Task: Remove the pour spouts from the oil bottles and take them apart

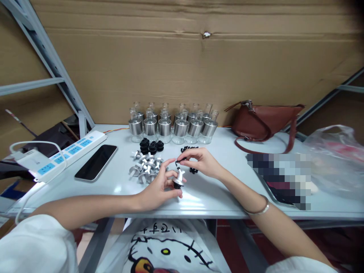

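Observation:
My left hand (159, 189) is closed around a silver bottle pourer (179, 176), its spout tilted up and a black ribbed stopper at its base. Above it, my right hand (202, 162) pinches a small black part (178, 162) close to the spout tip; whether they touch is hard to tell. A heap of silver pourer tops (146, 167) lies left of my fingers. Behind that heap sit stacked black stoppers (152, 147). More small black pieces (193, 170) lie near my right hand, partly hidden by it.
Glass bottles with metal bands (165, 127) stand in rows at the back. On the left are a phone (96, 163) and a power strip (71, 154) with a white cable. To the right lie a brown bag (261, 121), a blurred-out flat item (280, 182) and a plastic bag (335, 159).

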Tool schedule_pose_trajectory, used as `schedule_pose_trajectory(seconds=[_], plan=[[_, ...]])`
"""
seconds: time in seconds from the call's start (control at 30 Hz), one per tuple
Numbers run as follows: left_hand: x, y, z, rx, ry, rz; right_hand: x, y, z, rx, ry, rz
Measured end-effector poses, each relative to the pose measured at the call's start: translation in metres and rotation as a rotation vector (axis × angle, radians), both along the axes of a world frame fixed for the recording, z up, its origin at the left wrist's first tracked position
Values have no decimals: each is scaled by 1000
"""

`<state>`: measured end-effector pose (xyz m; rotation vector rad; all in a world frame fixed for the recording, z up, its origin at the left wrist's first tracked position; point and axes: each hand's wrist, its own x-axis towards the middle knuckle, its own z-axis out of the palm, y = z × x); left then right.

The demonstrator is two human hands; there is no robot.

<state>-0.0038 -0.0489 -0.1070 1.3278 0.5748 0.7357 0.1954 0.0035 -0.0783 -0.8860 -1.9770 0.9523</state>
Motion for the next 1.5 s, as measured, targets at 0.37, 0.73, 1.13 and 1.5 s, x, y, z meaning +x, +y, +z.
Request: schedule_pose_trajectory(seconds=[0.37,0.73,1.13,1.5], plan=[[-1,-1,0,32,-5,38,4,2,1,31,33,-12],[-1,-1,-2,33,-1,18,-6,-4,-5,51,24,-47],[-1,-2,0,65,-23,41,-1,-6,1,90,60,38],[-1,-2,-2,71,-26,36,-4,-7,0,207,52,-96]])
